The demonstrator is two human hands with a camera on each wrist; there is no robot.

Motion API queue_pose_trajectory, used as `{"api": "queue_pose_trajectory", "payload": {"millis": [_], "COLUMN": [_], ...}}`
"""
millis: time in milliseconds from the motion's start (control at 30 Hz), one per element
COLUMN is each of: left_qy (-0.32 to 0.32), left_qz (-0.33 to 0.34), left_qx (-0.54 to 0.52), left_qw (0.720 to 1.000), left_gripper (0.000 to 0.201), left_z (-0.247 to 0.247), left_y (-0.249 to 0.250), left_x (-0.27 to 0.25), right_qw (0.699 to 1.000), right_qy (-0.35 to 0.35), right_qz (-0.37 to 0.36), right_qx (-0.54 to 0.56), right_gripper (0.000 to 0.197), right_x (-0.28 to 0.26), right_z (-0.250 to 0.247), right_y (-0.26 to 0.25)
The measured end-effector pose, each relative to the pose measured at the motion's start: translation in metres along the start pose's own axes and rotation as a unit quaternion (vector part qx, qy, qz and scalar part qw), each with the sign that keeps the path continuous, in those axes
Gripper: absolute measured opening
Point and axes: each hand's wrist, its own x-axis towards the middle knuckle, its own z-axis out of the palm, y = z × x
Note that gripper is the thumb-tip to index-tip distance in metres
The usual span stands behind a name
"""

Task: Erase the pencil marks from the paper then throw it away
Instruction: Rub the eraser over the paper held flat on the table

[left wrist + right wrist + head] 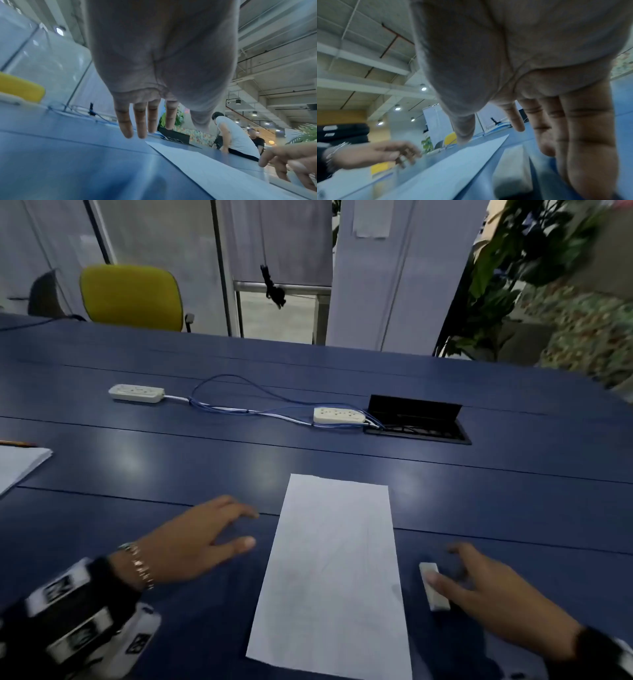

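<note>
Both hands' fingers spread open: paper (334,570) lies between them, eraser (433,585) just under the right hand (493,594).

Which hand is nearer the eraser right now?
Right. The right hand is at the eraser, its thumb tip over it, to the right of the paper. The left hand is open above the table, across the paper from it.

Matt paper (334,570) lies on the glossy table (137,474).
</note>
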Motion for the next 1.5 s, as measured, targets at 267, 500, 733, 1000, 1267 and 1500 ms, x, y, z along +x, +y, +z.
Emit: {"api": "queue_pose_trajectory", "payload": {"millis": [267, 500, 733, 1000, 1267, 1500], "left_qy": [-0.057, -0.176, -0.148, -0.170, -0.178, -0.245], "left_qz": [0.001, -0.032, -0.014, 0.065, 0.113, 0.080], "left_qx": [0.041, 0.139, 0.215, 0.235, 0.055, 0.183], "left_qw": [0.997, 0.974, 0.965, 0.955, 0.976, 0.949], "left_gripper": [0.096, 0.105, 0.096, 0.097, 0.045, 0.107], "left_z": [0.026, 0.032, 0.029, 0.034, 0.030, 0.025], "left_y": [0.010, 0.012, 0.021, 0.041, 0.038, 0.023], "left_x": [0.083, 0.104, 0.081, 0.016, 0.023, 0.060], "right_qw": [0.982, 0.980, 0.959, 0.966, 0.966, 0.959], "right_qy": [-0.024, -0.025, -0.059, -0.063, -0.047, -0.069], "right_qz": [-0.039, -0.170, -0.195, -0.161, -0.190, -0.218], "right_qx": [-0.182, -0.101, -0.196, -0.194, -0.167, -0.167], "right_gripper": [0.021, 0.036, 0.026, 0.033, 0.038, 0.043], "right_x": [0.028, 0.014, 0.007, 0.042, 0.043, 0.026], "right_z": [0.023, 0.029, 0.059, 0.016, 0.021, 0.045], "right_y": [-0.024, -0.086, -0.086, -0.058, -0.070, -0.071]}}
